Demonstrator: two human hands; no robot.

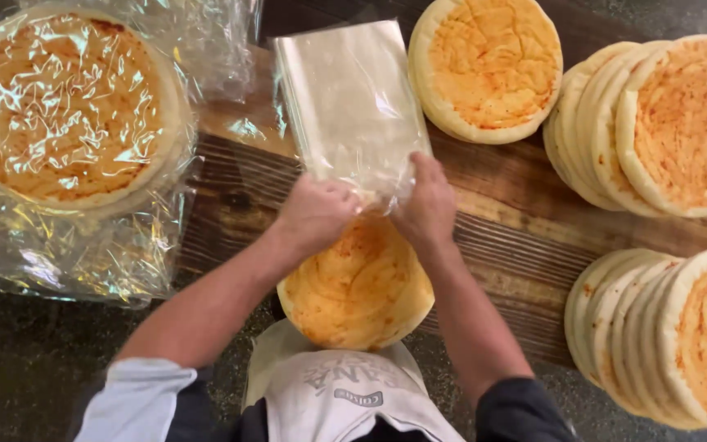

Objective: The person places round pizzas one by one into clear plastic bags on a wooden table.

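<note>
My left hand [314, 214] and my right hand [428, 205] both grip the near, open end of a clear plastic bag [349, 106] that lies flat on the wooden board [501, 205], reaching away from me. Just below my hands lies a round orange-topped flatbread [358, 290], its far edge at the bag's mouth, between my wrists. Whether the bread is inside the bag I cannot tell.
A wrapped flatbread in crinkled clear plastic [63, 106] lies at the far left. A single flatbread [488, 65] sits at the top. Leaning rows of several flatbreads stand at the upper right [656, 123] and lower right [664, 336]. Dark speckled counter [18, 360] surrounds the board.
</note>
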